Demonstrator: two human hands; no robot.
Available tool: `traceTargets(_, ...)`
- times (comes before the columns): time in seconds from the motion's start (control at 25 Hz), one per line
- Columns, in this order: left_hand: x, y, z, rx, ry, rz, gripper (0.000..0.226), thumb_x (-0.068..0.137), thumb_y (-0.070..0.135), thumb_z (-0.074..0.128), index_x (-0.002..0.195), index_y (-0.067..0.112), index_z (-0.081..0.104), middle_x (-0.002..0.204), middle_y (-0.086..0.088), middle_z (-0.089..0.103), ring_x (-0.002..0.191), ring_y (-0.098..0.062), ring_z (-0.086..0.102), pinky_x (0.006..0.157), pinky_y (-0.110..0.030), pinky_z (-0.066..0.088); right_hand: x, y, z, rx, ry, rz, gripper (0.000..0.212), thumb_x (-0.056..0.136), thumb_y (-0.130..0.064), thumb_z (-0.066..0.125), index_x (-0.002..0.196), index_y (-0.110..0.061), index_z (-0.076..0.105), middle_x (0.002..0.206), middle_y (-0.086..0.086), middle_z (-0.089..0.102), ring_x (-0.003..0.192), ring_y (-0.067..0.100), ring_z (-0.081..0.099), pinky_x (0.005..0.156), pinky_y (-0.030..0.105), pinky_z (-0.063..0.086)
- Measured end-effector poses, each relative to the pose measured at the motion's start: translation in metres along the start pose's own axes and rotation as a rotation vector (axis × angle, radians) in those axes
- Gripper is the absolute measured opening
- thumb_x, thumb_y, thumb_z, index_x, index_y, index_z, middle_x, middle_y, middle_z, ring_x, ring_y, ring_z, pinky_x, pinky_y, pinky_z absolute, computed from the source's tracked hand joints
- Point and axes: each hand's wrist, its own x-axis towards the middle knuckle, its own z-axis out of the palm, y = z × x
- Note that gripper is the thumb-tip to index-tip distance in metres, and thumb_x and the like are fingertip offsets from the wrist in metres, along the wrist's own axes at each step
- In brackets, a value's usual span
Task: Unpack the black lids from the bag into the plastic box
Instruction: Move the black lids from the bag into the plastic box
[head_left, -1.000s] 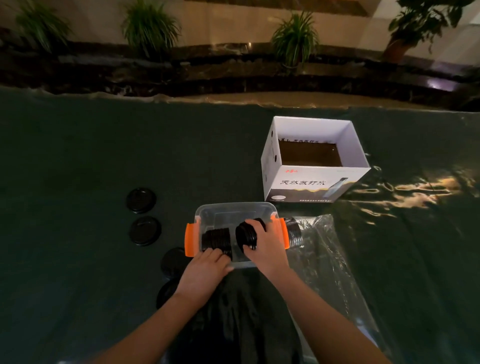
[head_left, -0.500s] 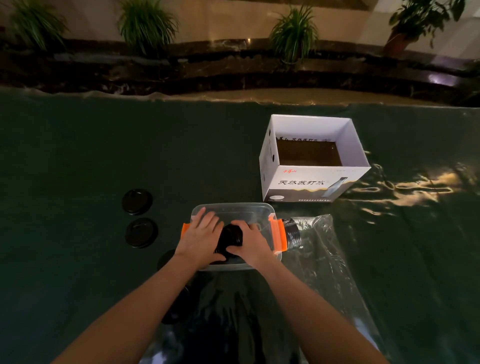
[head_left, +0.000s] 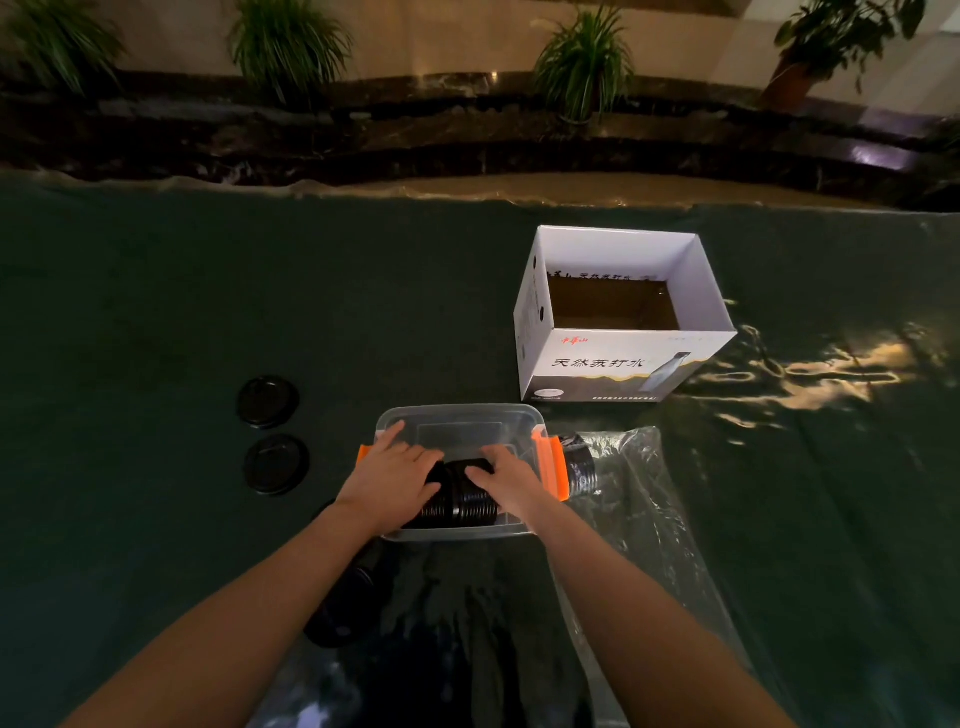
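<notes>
A clear plastic box (head_left: 457, 414) with orange clips stands in front of me on the dark green cloth. A row of stacked black lids (head_left: 464, 506) lies on its side in the near part of the box. My left hand (head_left: 393, 480) lies over the row's left end with its fingers spread. Over the right end, my right hand (head_left: 511, 486) presses down with fingers extended. A clear plastic bag (head_left: 641, 501) lies right of the box, and more black lids (head_left: 580, 467) sit in its mouth by the orange clip.
Two loose black lids (head_left: 267, 401) (head_left: 276, 464) lie left of the box. More dark lids (head_left: 340, 616) sit under my left forearm. An open white cardboard box (head_left: 618, 364) stands behind the plastic box, to the right. Black plastic sheeting (head_left: 467, 639) lies near me.
My right hand lowered the stack it gripped into the box and flattened onto it. My left hand moved from the box's near edge onto the lids.
</notes>
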Motion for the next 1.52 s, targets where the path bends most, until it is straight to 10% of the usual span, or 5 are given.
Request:
traceTargets(0.32, 0.009, 0.007, 0.006, 0.127, -0.067, -0.03, 0.068, 0.088, 0.071, 0.029, 0.139, 0.027, 0.042, 0.134, -0.005, 0.054, 0.128, -0.026, 0.045, 0.118, -0.05, 0.002, 0.003, -0.001, 0.003, 0.119, -0.14, 0.059, 0.066, 0.08, -0.011, 0.075, 0.136, -0.017, 0.039, 0.129, 0.011, 0.057, 0.11, 0.032, 0.062, 0.074, 0.039, 0.062)
traceTargets(0.52, 0.008, 0.003, 0.009, 0.069, -0.045, -0.005, 0.066, 0.09, 0.066, 0.034, 0.141, 0.024, 0.039, 0.135, -0.002, 0.053, 0.128, -0.023, 0.046, 0.118, -0.047, 0.003, 0.003, -0.001, -0.003, 0.37, -0.128, 0.162, 0.028, 0.093, -0.011, 0.059, 0.12, -0.006, 0.051, 0.12, 0.017, 0.059, 0.104, 0.03, 0.066, 0.082, 0.044, 0.059)
traceTargets(1.08, 0.003, 0.057, 0.029, -0.212, -0.037, -0.076, 0.073, 0.092, 0.067, 0.012, 0.15, 0.023, 0.017, 0.159, 0.0, 0.022, 0.146, -0.024, 0.016, 0.118, -0.044, 0.006, -0.008, 0.005, -0.006, 0.138, 0.01, 0.008, 0.031, 0.092, -0.015, 0.053, 0.122, -0.008, 0.058, 0.123, 0.018, 0.062, 0.11, 0.033, 0.062, 0.097, 0.044, 0.051)
traceTargets(1.32, 0.007, 0.055, 0.033, -0.25, -0.034, -0.046, 0.074, 0.089, 0.066, 0.013, 0.149, 0.024, 0.023, 0.158, -0.001, 0.025, 0.145, -0.024, 0.02, 0.118, -0.045, 0.016, -0.114, 0.029, -0.075, 0.05, 0.54, -0.461, 0.026, 0.09, -0.001, 0.058, 0.111, -0.013, 0.067, 0.107, -0.002, 0.07, 0.093, 0.007, 0.066, 0.085, 0.016, 0.05)
traceTargets(1.52, -0.001, 0.059, 0.032, -0.23, 0.037, -0.058, 0.062, 0.094, 0.055, 0.027, 0.146, 0.02, 0.033, 0.152, -0.005, 0.036, 0.14, -0.028, 0.031, 0.115, -0.049, 0.025, -0.204, 0.142, -0.098, -0.004, 0.901, -0.368, 0.031, 0.083, 0.007, 0.06, 0.095, -0.02, 0.071, 0.094, -0.014, 0.068, 0.083, 0.002, 0.065, 0.074, 0.02, 0.054)
